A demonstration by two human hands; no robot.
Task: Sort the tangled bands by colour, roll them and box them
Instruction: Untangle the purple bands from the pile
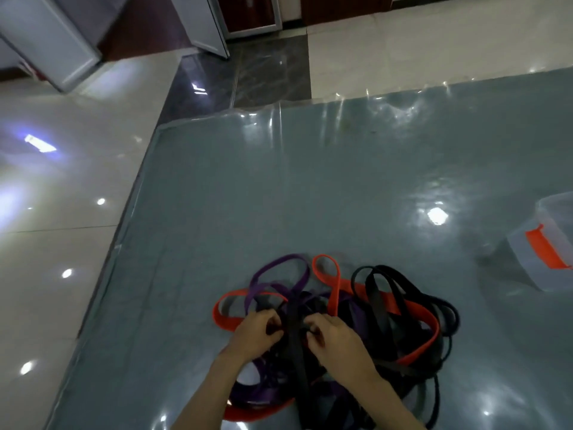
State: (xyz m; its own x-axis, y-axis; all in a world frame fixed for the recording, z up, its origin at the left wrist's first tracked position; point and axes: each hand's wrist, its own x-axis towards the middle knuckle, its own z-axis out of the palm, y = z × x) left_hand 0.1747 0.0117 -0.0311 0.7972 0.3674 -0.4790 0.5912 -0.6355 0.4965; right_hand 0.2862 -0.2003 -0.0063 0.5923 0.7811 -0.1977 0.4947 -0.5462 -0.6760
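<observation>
The tangled bands [341, 318] lie in one heap on the near part of the desk [279, 187], flat loops of purple, orange-red and black crossing over each other. Purple loops [279, 268] stick out at the far left of the heap, an orange-red loop [327, 271] at the far middle, black loops [381, 283] at the far right.

Both hands are in the middle of the heap. The left hand [255, 333] has its fingers curled and its grip is closed on strands at the left side of a wide black band [294, 342]. The right hand [335, 339] is just beside it, its fingers pinching the bands too.

Well to the right of the heap stands a clear plastic box [548, 243] with an orange-red piece [544, 251] on its side.

The desk is grey under a shiny transparent cover that is wrinkled at the far edge. Beyond the heap, the floor [62, 212] has glossy pale tiles and a dark marble strip [263, 72], with white cabinets [55, 35] behind.
</observation>
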